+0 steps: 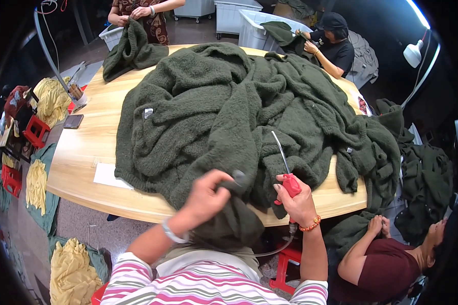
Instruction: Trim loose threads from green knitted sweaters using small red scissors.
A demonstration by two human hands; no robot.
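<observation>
The left grip (207, 195) pinched a green garment (231, 223); the right grip (298, 202) clasped a red air gun (291, 185). Heaped sweaters (203, 109) crowded the table (81, 157) beside white paper (108, 176).

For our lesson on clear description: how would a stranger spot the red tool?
Find the big table heaped with green knitwear. At its near edge, the right grip holds the red tool. Its long, thin metal tube sets it apart from the soft, dark knitwear.
</observation>
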